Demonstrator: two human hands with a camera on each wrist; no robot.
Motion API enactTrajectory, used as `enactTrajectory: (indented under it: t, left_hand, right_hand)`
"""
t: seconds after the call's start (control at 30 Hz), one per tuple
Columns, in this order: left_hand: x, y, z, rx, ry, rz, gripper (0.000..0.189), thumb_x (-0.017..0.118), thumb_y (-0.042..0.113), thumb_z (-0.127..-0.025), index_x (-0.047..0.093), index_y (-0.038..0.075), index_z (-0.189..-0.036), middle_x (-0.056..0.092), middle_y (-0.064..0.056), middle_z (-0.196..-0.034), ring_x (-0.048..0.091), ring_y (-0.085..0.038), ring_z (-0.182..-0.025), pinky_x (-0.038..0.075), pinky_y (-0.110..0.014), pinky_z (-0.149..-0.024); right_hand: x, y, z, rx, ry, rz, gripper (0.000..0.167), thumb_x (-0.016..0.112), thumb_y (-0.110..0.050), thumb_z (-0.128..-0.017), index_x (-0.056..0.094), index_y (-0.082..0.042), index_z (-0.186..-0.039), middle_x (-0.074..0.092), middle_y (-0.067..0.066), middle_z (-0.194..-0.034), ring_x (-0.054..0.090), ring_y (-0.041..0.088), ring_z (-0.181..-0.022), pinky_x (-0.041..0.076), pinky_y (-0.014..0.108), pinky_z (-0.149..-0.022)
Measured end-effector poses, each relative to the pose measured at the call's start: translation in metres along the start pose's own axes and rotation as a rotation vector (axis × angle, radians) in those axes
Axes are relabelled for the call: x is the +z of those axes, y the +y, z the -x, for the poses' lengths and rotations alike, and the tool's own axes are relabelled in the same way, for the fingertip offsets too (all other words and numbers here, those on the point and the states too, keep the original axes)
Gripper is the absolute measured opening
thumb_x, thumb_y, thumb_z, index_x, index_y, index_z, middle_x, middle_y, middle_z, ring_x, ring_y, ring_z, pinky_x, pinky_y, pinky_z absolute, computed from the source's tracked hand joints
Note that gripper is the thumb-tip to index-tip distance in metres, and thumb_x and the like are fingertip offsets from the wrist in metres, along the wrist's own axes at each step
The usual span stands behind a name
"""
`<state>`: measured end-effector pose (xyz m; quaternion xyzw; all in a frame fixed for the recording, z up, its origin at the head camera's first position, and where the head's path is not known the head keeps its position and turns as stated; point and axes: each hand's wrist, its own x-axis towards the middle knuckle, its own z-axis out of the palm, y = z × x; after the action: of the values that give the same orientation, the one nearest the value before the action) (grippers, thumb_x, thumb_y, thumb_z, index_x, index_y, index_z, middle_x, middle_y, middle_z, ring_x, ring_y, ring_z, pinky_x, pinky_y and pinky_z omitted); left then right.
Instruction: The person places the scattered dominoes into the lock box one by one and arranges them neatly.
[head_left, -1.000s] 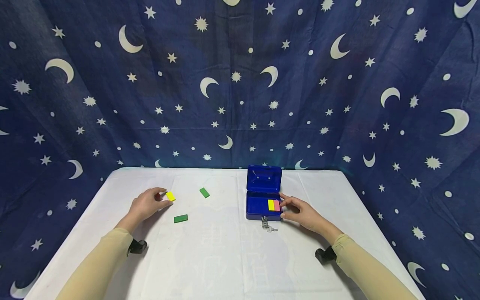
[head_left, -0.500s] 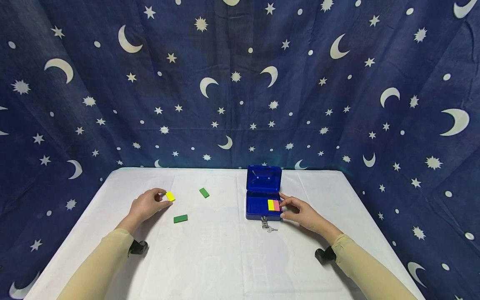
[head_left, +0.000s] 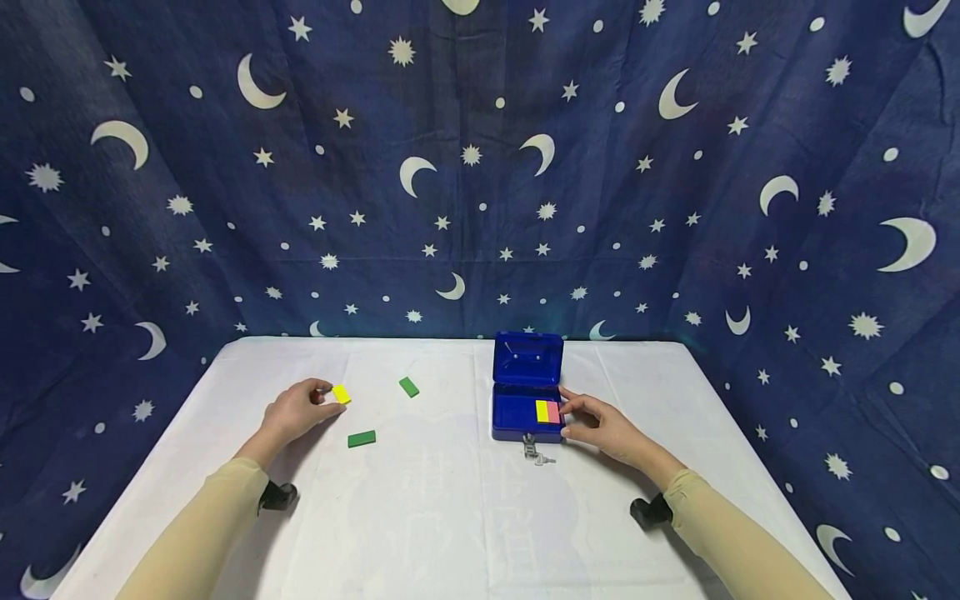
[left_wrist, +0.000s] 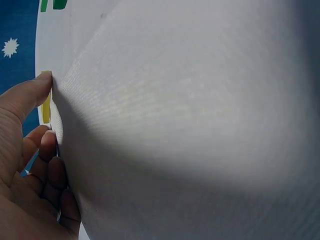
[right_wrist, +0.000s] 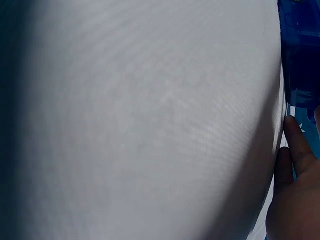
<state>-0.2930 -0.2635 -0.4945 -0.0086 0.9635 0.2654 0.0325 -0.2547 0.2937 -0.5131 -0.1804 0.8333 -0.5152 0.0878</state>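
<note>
In the head view my left hand (head_left: 296,410) pinches a yellow block (head_left: 341,394) between thumb and fingertips at the table's left. The left wrist view shows the thumb at one end of the yellow block (left_wrist: 46,107) and a finger at the other. My right hand (head_left: 603,427) holds the right side of an open blue cash box (head_left: 510,435), thumb by its front corner and fingers along the side. Inside the box, a yellow block (head_left: 542,412) and a pink block (head_left: 553,412) lie side by side, the pink one right at my fingertips.
Two green blocks lie on the white table, one (head_left: 408,387) farther back and one (head_left: 362,438) nearer. The box lid (head_left: 528,371) stands raised. A key set (head_left: 538,457) hangs at the box's front. A dark blue star-and-moon curtain (head_left: 480,208) stands behind the table.
</note>
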Motion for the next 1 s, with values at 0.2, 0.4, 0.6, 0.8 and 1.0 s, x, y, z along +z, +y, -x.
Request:
enactTrajectory:
  t: [0.2, 0.4, 0.6, 0.8, 1.0]
  left_hand:
    - [0.0008, 0.0000, 0.0011, -0.003, 0.007, 0.003, 0.062, 0.077, 0.038, -0.090, 0.059, -0.002, -0.134, 0.063, -0.014, -0.107, 0.056, -0.031, -0.094, 0.037, -0.055, -0.085]
    - [0.0011, 0.0000, 0.0017, 0.004, 0.014, 0.005, 0.061, 0.077, 0.038, -0.090, 0.059, -0.001, -0.134, 0.064, -0.014, -0.107, 0.057, -0.032, -0.095, 0.038, -0.055, -0.085]
    - [0.0023, -0.0007, 0.0014, 0.007, 0.022, 0.007, 0.060, 0.076, 0.039, -0.090, 0.060, 0.000, -0.133, 0.064, -0.013, -0.107, 0.057, -0.032, -0.095, 0.037, -0.056, -0.086]
    - [0.0029, -0.0017, 0.0008, 0.005, 0.023, 0.007, 0.060, 0.076, 0.040, -0.090, 0.060, 0.001, -0.132, 0.064, -0.013, -0.107, 0.057, -0.032, -0.095, 0.037, -0.056, -0.086]
    - [0.0029, -0.0012, 0.0013, 0.001, 0.024, 0.009, 0.058, 0.076, 0.039, -0.090, 0.060, 0.001, -0.130, 0.064, -0.013, -0.106, 0.057, -0.032, -0.095, 0.037, -0.057, -0.086]
  right_hand:
    - [0.0002, -0.0004, 0.0007, 0.002, 0.000, -0.016, 0.030, 0.078, -0.021, -0.093, 0.064, -0.011, -0.117, 0.035, 0.008, -0.163, 0.026, 0.035, -0.151, 0.020, 0.053, -0.119]
    - [0.0003, -0.0021, 0.0011, 0.006, 0.008, -0.019, 0.030, 0.078, -0.020, -0.092, 0.065, -0.010, -0.117, 0.036, 0.008, -0.163, 0.026, 0.035, -0.151, 0.020, 0.052, -0.119]
    - [0.0006, -0.0025, 0.0015, 0.001, 0.005, -0.029, 0.031, 0.078, -0.019, -0.093, 0.064, -0.009, -0.118, 0.035, 0.008, -0.163, 0.026, 0.035, -0.151, 0.020, 0.052, -0.119]
    - [0.0007, -0.0027, 0.0022, -0.006, 0.003, -0.030, 0.031, 0.078, -0.019, -0.093, 0.064, -0.009, -0.118, 0.035, 0.008, -0.163, 0.026, 0.035, -0.151, 0.020, 0.052, -0.119]
    - [0.0007, -0.0037, 0.0023, -0.010, 0.002, -0.033, 0.030, 0.077, -0.018, -0.093, 0.064, -0.008, -0.118, 0.035, 0.009, -0.163, 0.026, 0.035, -0.151, 0.020, 0.051, -0.119]
